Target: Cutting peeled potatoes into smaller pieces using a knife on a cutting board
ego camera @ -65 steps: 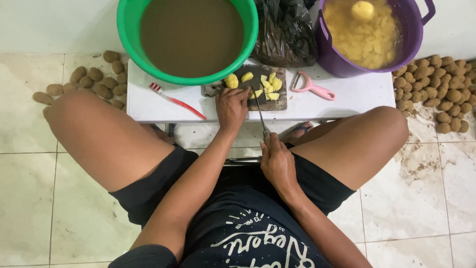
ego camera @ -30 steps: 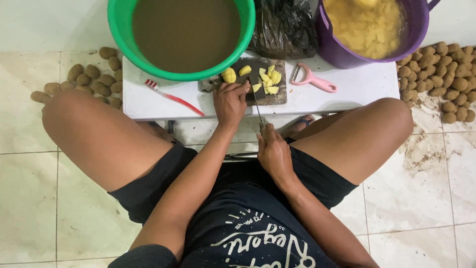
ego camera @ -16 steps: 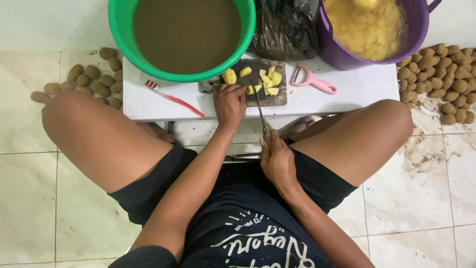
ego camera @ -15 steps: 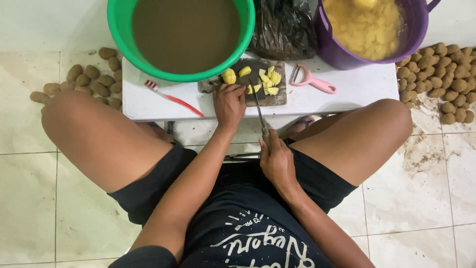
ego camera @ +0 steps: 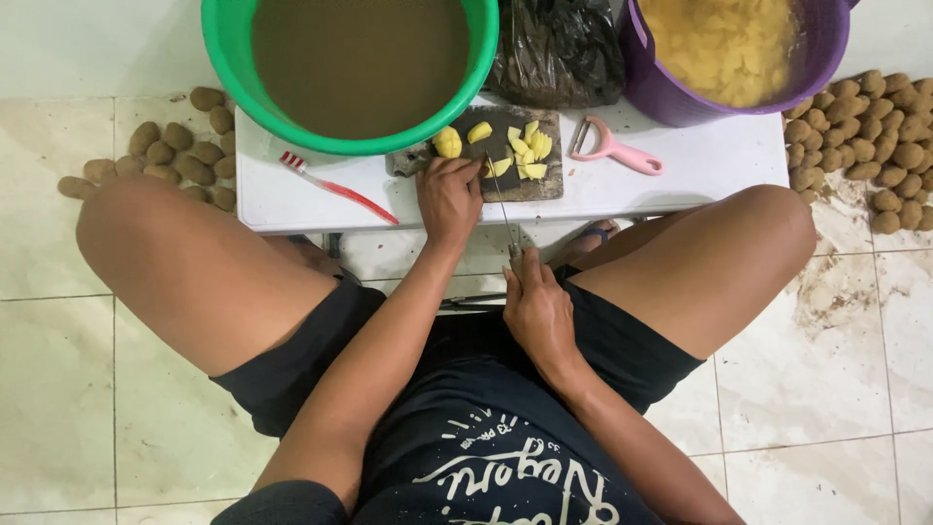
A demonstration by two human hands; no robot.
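A long, thin-bladed knife [ego camera: 504, 209] lies with its handle gripped low at six o'clock, its narrow blade running up toward twelve o'clock onto a dark rectangular cutting board [ego camera: 505, 160]. The board sits flat on a white low table, near its front edge. On the board lie pale yellow peeled potato pieces [ego camera: 530, 151]: one larger rounded chunk at the board's ten o'clock, small cut cubes and slices clustered at one o'clock. One piece [ego camera: 499, 167] lies at the board's middle, just left of the blade, under fingertips.
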